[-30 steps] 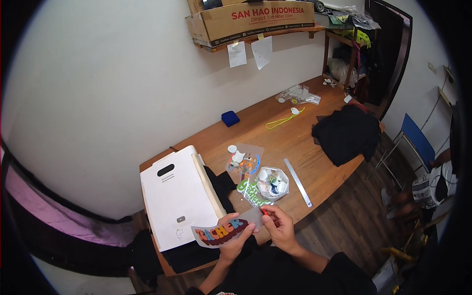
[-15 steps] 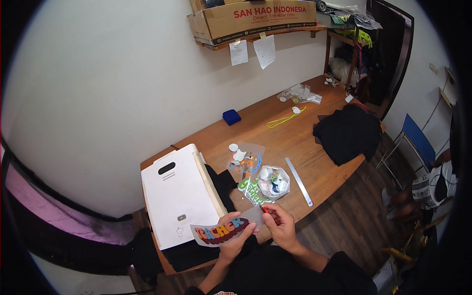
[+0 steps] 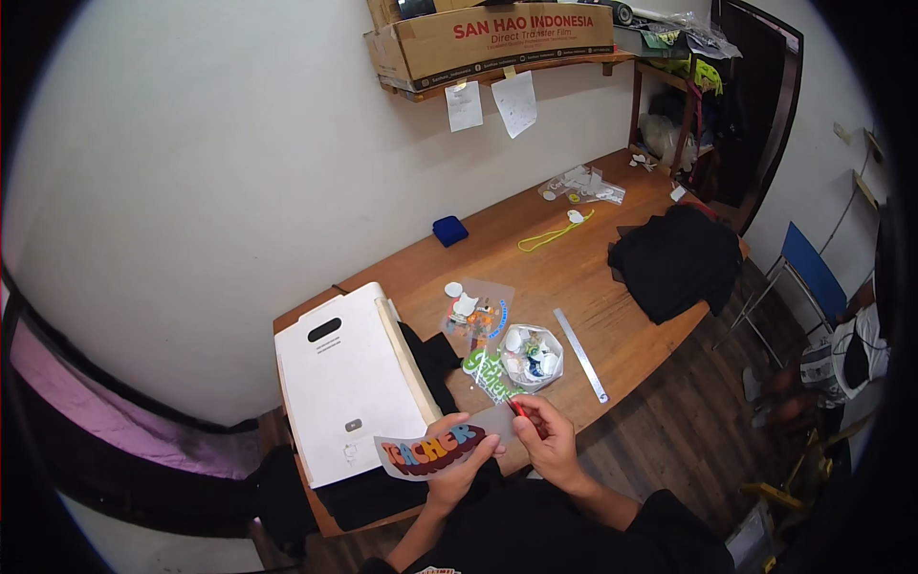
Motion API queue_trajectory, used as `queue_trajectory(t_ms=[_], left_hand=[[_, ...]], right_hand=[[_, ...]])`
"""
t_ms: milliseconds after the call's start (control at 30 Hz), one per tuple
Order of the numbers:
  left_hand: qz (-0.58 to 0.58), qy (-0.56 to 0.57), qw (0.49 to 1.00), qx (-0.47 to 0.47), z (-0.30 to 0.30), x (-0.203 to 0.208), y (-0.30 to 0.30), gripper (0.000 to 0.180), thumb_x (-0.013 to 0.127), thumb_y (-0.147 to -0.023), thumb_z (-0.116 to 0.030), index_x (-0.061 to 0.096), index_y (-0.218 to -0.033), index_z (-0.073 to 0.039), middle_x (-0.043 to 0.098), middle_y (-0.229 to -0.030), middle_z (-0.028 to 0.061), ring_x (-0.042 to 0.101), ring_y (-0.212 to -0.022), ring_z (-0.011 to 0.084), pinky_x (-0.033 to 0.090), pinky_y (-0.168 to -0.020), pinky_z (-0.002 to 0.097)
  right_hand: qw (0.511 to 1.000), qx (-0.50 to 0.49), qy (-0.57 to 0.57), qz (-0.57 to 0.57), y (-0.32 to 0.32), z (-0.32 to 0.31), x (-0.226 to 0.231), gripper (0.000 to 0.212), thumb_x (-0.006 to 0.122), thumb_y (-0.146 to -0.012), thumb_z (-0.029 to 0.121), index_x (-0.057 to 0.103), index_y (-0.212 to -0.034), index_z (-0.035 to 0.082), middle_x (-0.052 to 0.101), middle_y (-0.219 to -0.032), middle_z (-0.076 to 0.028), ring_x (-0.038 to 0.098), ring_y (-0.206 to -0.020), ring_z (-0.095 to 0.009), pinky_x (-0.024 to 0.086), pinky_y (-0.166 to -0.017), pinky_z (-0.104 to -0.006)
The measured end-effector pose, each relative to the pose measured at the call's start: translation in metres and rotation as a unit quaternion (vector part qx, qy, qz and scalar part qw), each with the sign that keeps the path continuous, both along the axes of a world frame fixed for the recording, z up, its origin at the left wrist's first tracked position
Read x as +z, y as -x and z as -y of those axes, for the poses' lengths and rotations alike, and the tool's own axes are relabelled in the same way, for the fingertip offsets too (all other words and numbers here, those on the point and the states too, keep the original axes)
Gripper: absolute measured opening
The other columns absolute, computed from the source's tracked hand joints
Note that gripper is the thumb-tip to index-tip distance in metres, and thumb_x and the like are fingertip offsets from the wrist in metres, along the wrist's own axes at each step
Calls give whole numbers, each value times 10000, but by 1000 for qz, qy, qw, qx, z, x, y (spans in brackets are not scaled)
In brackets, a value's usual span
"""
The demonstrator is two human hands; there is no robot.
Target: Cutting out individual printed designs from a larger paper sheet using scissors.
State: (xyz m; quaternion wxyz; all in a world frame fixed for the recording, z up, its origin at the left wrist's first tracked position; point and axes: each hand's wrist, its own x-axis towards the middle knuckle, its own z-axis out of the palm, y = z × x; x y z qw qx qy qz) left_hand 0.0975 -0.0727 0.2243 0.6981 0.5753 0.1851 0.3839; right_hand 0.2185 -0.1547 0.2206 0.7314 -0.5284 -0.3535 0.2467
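My left hand (image 3: 464,471) pinches a strip of printed transfer film (image 3: 428,453) with colourful block lettering, thumb on top. My right hand (image 3: 545,442) is closed around a small red-handled tool (image 3: 517,408) at the film's right end; its blade is too small and covered to make out. Just beyond my hands lies a sheet with green lettering (image 3: 488,373), partly under a clear-sided tub (image 3: 557,368) that holds white scraps. Behind that sheet is another clear printed film (image 3: 493,292) with orange and blue prints and white pieces on it.
A white heat-press-like machine (image 3: 349,383) stands at the table's left, black cloth beside it. To the right lie a steel ruler (image 3: 581,356) and a black cloth pile (image 3: 677,258). Farther back are a blue pouch (image 3: 449,231) and a yellow cord (image 3: 545,237). A person (image 3: 841,359) sits at right.
The film strip and my right hand with the red-handled tool have shifted very slightly to the right. My grip on both stays the same.
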Motion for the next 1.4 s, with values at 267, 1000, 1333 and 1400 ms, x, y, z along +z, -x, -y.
queue_trajectory(t_ms=[267, 1000, 1333, 1400], left_hand=[[-14, -16, 1000, -3, 0, 0, 1, 466, 606, -779, 100, 356, -1152, -25, 613, -839, 155, 648, -742, 208, 541, -670, 282], [20, 52, 998, 34, -1, -4, -9, 489, 596, -785, 99, 338, -1181, -26, 594, -852, 157, 640, -723, 222, 547, -643, 298], [-37, 146, 934, -324, -5, -26, -7, 361, 478, -926, -186, 422, -1206, 34, 574, -1072, 171, 599, -915, 212, 488, -808, 297], [-102, 97, 845, -516, -11, -4, 4, 586, 607, -839, -322, 408, -1262, 32, 571, -1102, 182, 598, -940, 223, 489, -807, 310]], right_hand=[[1000, 1, 4, 14, -2, -1, -5, 242, 577, -858, 73, 536, -1069, -40, 620, -823, -68, 552, -724, -67, 445, -626, -211], [990, 61, -43, -123, -7, 0, -7, 271, 548, -865, 25, 471, -1121, -17, 562, -939, -50, 537, -759, -52, 445, -686, -182], [996, 9, -15, -91, -27, -3, 7, 153, 571, -846, 26, 543, -995, 5, 531, -769, 12, 455, -619, -20, 347, -543, -167], [993, 4, -4, -115, -36, -7, 13, 113, 565, -851, 54, 543, -958, 21, 465, -628, 43, 348, -441, -3, 229, -391, -159]])
